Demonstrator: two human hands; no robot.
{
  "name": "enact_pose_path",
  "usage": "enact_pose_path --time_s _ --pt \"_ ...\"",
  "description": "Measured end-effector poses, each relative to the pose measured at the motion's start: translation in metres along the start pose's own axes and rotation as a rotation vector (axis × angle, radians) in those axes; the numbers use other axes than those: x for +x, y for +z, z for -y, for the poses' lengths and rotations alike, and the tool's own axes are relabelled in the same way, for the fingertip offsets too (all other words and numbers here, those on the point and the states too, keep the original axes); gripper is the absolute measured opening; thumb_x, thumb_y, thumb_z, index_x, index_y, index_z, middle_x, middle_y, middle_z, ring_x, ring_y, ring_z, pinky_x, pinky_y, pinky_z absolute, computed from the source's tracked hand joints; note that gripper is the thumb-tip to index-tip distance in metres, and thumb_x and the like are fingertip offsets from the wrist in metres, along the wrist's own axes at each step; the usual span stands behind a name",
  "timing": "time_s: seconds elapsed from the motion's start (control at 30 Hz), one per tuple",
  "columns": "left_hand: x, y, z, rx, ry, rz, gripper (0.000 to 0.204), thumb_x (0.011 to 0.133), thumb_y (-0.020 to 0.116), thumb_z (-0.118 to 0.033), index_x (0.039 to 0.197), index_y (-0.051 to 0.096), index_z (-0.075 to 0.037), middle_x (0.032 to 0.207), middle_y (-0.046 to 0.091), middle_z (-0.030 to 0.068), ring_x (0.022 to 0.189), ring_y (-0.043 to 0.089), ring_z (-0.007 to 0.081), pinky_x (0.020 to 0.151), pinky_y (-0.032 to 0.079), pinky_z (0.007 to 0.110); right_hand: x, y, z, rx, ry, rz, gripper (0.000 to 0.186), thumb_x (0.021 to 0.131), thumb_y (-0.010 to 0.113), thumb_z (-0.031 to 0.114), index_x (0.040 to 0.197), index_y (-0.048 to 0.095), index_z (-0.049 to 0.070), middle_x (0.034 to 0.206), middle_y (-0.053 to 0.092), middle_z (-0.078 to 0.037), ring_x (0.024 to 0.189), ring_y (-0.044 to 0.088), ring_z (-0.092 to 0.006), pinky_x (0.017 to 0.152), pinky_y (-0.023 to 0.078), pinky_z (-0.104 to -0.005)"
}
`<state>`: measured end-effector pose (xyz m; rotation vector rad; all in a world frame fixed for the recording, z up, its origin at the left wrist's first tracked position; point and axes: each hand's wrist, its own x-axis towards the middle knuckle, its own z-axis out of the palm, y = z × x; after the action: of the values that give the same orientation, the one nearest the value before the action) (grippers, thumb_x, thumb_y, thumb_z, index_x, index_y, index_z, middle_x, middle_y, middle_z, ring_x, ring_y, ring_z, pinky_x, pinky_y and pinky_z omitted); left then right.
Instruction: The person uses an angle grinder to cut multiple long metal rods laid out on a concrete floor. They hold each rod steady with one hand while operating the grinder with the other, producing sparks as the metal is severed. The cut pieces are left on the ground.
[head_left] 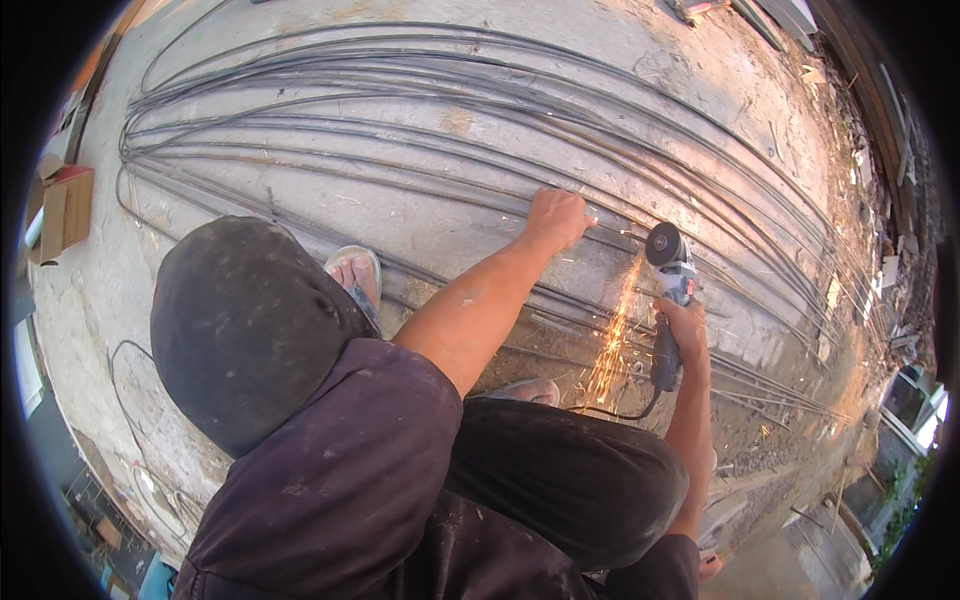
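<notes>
Grinder (682, 283) fills the curled right hand (684, 325); the closed left hand (558, 217) partly hides its gripped rod (631, 236).

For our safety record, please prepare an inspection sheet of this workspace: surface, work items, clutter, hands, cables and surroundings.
Surface: pale, dusty concrete floor.
Work items: long dark metal rods spread over the floor; angle grinder, orange sparks streaming from its disc.
Clutter: cardboard box at far left; pale scraps at right.
Hands: left hand closed on a rod; right hand gripping the grinder.
Cables: black cord at the grinder's rear end.
Surroundings: green foliage at lower right.
</notes>
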<state>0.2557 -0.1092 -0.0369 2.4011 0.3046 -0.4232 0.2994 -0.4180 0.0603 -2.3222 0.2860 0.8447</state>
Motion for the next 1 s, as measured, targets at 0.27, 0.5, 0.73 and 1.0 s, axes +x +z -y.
enact_pose_path --time_s 0.27,0.5,0.73,1.0 --pt "-0.001 -0.006 -0.002 -0.008 -0.024 0.053 0.047 0.103 0.067 -0.051 0.097 0.08 -0.006 0.103 0.08 0.0172 0.106 0.075 0.0354 0.098 0.053 0.049 -0.011 -0.001 -0.002 0.048 -0.016 0.025 0.022 0.085 0.078 0.02 0.087 0.071 -0.001 0.071 0.067 -0.008 0.054 0.064 -0.0186 0.051 0.05 -0.0364" --pt "-0.001 -0.008 -0.002 -0.002 -0.031 0.068 0.049 0.103 0.065 -0.053 0.099 0.08 -0.006 0.103 0.079 0.0178 0.106 0.075 0.0354 0.099 0.053 0.049 -0.014 0.0 0.0 0.036 -0.044 0.04 0.025 0.083 0.078 0.02 0.087 0.071 -0.003 0.073 0.069 -0.009 0.056 0.066 -0.0183 0.052 0.05 -0.0368" --pt "0.002 -0.006 -0.004 0.005 -0.036 0.075 0.05 0.104 0.065 -0.053 0.102 0.08 -0.006 0.105 0.08 0.0175 0.106 0.075 0.0352 0.099 0.053 0.049 -0.012 -0.002 -0.001 -0.058 -0.023 0.007 0.029 0.082 0.079 0.023 0.094 0.07 -0.003 0.076 0.069 -0.011 0.057 0.067 -0.0211 0.053 0.052 -0.0384" --pt "0.002 0.004 0.006 -0.025 -0.018 -0.044 0.049 0.098 0.075 -0.05 0.09 0.083 -0.002 0.092 0.08 0.0203 0.094 0.078 0.0356 0.089 0.058 0.047 -0.022 0.006 0.006 0.015 -0.035 -0.004 0.028 0.083 0.078 0.022 0.095 0.069 -0.003 0.075 0.068 -0.01 0.057 0.066 -0.021 0.054 0.052 -0.0378"
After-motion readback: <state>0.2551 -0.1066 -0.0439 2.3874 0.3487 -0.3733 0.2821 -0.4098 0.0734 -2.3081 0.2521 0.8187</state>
